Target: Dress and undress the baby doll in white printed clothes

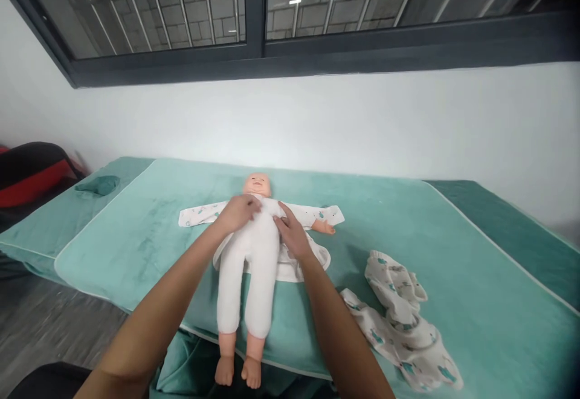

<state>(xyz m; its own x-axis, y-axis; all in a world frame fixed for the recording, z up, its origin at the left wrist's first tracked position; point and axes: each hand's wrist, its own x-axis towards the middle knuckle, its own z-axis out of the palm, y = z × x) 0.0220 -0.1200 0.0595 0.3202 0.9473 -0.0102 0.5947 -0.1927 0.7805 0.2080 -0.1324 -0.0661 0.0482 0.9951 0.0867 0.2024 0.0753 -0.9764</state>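
Observation:
A baby doll [263, 248] with a white cloth body lies on its back, head towards the wall and bare feet hanging over the near edge. Beneath it a white printed long-sleeved shirt [290, 272] is spread out, with sleeves stretched to both sides. My left hand [243, 210] is closed at the doll's upper chest, its fingers curled in. Against the opposite side of the chest, my right hand [292, 230] grips with thumb and forefinger showing. The doll's arm on the right lies beside the sleeve; its other arm is hidden.
Crumpled printed baby trousers [403, 320] lie to the right on the green padded massage bed [172, 278]. The bed has a face hole [99, 185] at its left end. A white wall [294, 127] and a barred window stand behind. A black and red seat [36, 175] is at the left.

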